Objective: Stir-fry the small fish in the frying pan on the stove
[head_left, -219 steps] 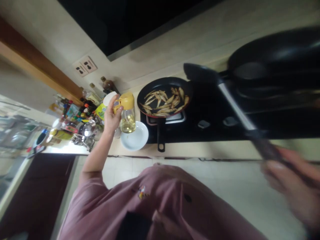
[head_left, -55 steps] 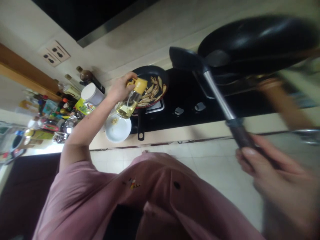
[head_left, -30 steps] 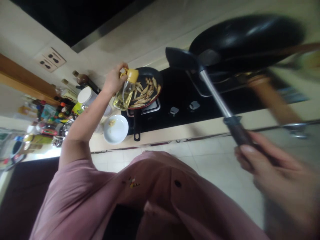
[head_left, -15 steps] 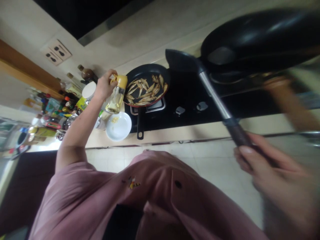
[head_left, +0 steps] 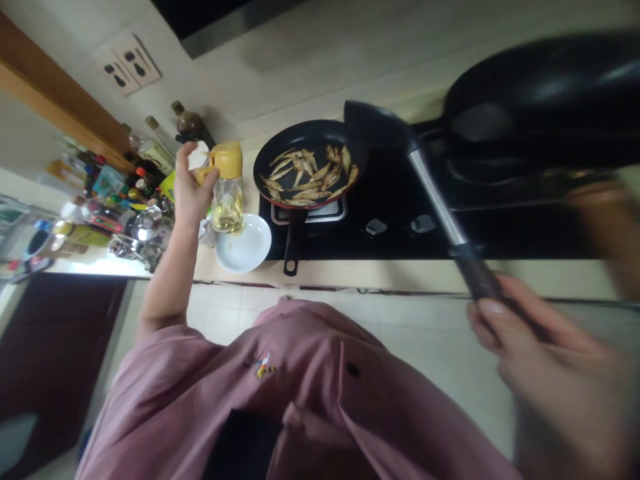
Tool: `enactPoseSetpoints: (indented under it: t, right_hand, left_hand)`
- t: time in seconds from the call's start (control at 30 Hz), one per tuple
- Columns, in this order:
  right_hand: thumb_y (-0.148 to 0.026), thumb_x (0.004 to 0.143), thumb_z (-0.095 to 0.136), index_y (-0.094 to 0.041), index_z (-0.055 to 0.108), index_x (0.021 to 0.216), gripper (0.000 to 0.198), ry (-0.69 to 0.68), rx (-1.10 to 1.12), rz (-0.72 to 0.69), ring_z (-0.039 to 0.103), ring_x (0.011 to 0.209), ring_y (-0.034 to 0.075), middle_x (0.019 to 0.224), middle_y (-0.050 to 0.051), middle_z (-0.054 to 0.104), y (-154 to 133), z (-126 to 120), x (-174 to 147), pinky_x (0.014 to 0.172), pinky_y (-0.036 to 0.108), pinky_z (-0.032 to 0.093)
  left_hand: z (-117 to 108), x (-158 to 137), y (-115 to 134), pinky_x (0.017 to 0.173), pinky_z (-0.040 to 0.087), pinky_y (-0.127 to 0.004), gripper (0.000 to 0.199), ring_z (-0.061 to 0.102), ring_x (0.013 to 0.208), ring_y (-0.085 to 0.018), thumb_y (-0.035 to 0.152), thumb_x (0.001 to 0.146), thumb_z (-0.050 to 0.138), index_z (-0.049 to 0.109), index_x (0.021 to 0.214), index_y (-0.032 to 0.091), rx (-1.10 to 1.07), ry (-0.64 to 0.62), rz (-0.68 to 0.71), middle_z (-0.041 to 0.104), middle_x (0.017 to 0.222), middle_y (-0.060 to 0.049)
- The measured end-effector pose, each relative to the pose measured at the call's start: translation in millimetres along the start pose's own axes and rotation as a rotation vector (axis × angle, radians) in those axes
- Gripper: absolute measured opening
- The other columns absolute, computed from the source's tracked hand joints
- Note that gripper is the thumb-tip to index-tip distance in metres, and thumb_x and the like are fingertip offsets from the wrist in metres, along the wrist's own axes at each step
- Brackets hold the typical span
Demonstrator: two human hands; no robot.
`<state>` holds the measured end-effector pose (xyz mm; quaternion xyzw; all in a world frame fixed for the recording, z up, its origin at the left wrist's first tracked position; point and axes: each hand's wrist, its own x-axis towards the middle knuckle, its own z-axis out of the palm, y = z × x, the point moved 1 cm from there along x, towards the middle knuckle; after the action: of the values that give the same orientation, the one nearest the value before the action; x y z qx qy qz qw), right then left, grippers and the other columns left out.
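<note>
My left hand grips the yellow handle of a glass oil bottle, which stands nearly upright in the air with pale yellow oil inside. Just to its right a frying pan sits on the hob, several small browned fish spread across it. Closed around the dark grip of a spatula is my right hand, low on the right. The spatula's black blade points up and left, appearing close to the pan's right edge. A white plate lies below the bottle.
A large black wok with a wooden handle stands on the right of the black hob. Bottles and jars crowd the counter at left. Wall sockets and a range hood are above.
The oil bottle has gone from tilted to nearly upright in my left hand and shifted left, away from the pan. My right hand still holds the spatula. The view has turned slightly.
</note>
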<state>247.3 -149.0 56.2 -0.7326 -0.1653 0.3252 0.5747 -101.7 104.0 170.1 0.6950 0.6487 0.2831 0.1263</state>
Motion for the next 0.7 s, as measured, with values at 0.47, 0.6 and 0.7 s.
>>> enactPoseSetpoints:
  t: [0.47, 0.6, 0.7]
  right_hand:
    - [-0.044, 0.080, 0.059, -0.014, 0.071, 0.115, 0.048, -0.069, -0.796, -0.854, 0.067, 0.077, 0.020, 0.097, 0.012, 0.072, -1, 27, 49, 0.072, 0.028, 0.050]
    - [-0.048, 0.085, 0.051, -0.014, 0.070, 0.117, 0.050, -0.160, -0.915, -0.908, 0.067, 0.079, 0.021, 0.095, 0.012, 0.072, -4, 53, 60, 0.073, 0.030, 0.050]
    - [-0.051, 0.084, 0.052, -0.015, 0.069, 0.118, 0.052, -0.211, -0.763, -0.790, 0.068, 0.083, 0.022, 0.098, 0.011, 0.072, 2, 81, 70, 0.079, 0.032, 0.052]
  left_hand:
    - [-48, -153, -144, 0.049, 0.036, -0.029, 0.030, 0.041, 0.049, -0.013, 0.031, 0.063, 0.054, 0.045, 0.089, 0.043, -0.315, 0.891, -0.269, 0.040, 0.062, 0.008]
    - [-41, -155, -190, 0.059, 0.042, -0.035, 0.033, 0.050, 0.067, -0.018, 0.024, 0.054, 0.049, 0.044, 0.085, 0.034, -0.159, 1.008, -0.280, 0.045, 0.072, 0.005]
    - [-29, -145, -220, 0.080, 0.043, -0.036, 0.038, 0.049, 0.084, -0.017, 0.018, 0.048, 0.043, 0.038, 0.086, 0.024, -0.056, 1.150, -0.290, 0.044, 0.088, 0.001]
